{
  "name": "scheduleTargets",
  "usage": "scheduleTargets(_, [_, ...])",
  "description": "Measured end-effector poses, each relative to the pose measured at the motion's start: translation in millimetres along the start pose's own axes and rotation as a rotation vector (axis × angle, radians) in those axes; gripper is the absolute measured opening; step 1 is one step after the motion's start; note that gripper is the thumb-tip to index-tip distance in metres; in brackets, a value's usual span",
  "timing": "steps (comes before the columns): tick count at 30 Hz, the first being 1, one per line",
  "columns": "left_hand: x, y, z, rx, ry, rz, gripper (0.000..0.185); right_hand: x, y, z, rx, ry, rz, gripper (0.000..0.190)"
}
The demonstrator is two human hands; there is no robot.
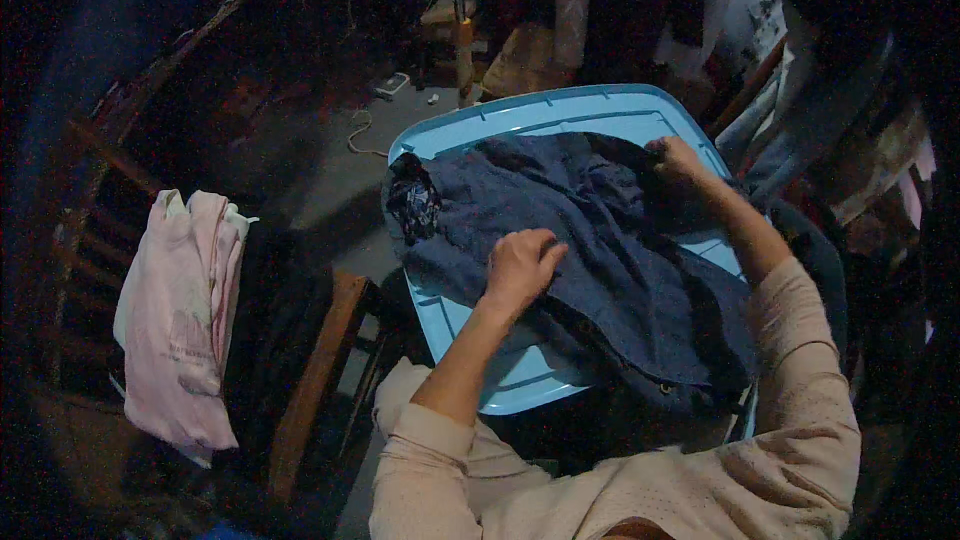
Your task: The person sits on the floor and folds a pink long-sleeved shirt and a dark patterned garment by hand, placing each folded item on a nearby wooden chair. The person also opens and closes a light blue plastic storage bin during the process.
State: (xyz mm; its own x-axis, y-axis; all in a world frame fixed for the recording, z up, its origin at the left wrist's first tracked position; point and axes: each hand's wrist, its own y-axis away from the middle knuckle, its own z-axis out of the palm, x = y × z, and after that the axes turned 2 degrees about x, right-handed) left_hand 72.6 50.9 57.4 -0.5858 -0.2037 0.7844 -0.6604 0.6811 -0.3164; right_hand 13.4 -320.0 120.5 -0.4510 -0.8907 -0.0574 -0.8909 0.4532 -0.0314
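Observation:
A dark blue garment [540, 217] with black bands lies spread and wrinkled over a light blue plastic lid or tray [525, 109], part of it reaching past the near right edge. Shiny black material [414, 199] shows at the garment's left end. Over the middle of the cloth is my left hand [525, 262], its fingers bent and its thumb apart; whether it pinches any cloth is not clear. At the upper right, my right hand [675, 159] has its fingers closed on the garment's dark edge. Metal-looking fasteners show along the near edge.
Folded pink and pale cloths [180, 322] hang at the left. A wooden leg or post [319, 382] stands between them and the blue plastic. Beyond are a small white object [391, 85] on the floor and a cord [360, 136]. More cloths [765, 105] hang at the right.

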Motion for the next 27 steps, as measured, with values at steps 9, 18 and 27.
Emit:
scheduleTargets(9, [16.9, 8.1, -74.1, 0.179, 1.470, -0.534, 0.086, -210.3, 245.6, -100.4, -0.747, -0.179, -0.834, 0.069])
scheduleTargets(18, [4.2, 112.8, -121.6, 0.485, 0.832, -0.851, 0.050, -245.5, 285.9, -31.2, -0.513, -0.859, -1.123, 0.040])
scheduleTargets(27, [-46.9, 115.8, -115.0, 0.544, 1.229, -0.898, 0.053, -149.4, 55.1, 70.1, -0.038, -0.192, 0.037, 0.051])
